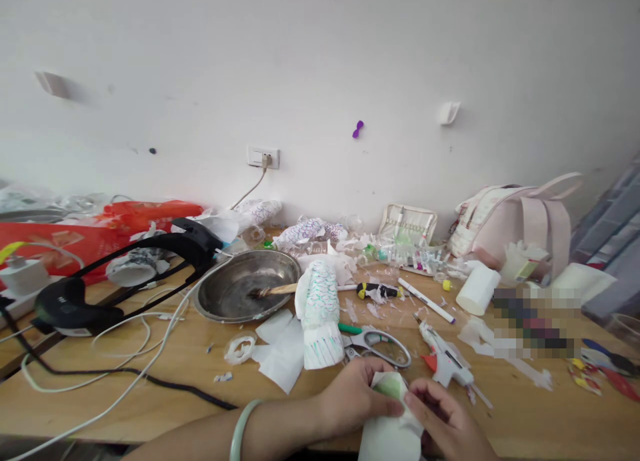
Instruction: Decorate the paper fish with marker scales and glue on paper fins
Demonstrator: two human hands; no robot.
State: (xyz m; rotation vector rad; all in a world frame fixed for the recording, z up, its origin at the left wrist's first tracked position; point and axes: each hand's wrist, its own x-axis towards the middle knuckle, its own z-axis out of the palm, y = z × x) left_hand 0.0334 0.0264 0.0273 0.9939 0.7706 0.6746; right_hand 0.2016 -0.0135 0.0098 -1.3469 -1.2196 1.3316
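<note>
My left hand point(350, 396), with a pale green bangle point(241, 429) on its wrist, grips a white paper-covered piece point(391, 438) low at the front edge of the table. Pale green shows at its upper end. The fingers of my right hand point(443, 413) pinch the same piece from the other side; some fingertips are hidden behind it. Just beyond lies a white fish-shaped paper craft point(321, 308) drawn with green scales. Scissors point(383, 346) with green and grey handles lie close by, partly under it. A white glue gun point(447, 358) with a red trigger rests to the right.
A metal bowl point(220, 294) holds a brush point(277, 290). Cables and a black headset-like device point(83, 308) occupy the left. Marker pen point(427, 301), paper roll point(479, 290), paper scraps point(283, 354) and plastic bits lie about. A pink backpack point(505, 228) stands against the wall.
</note>
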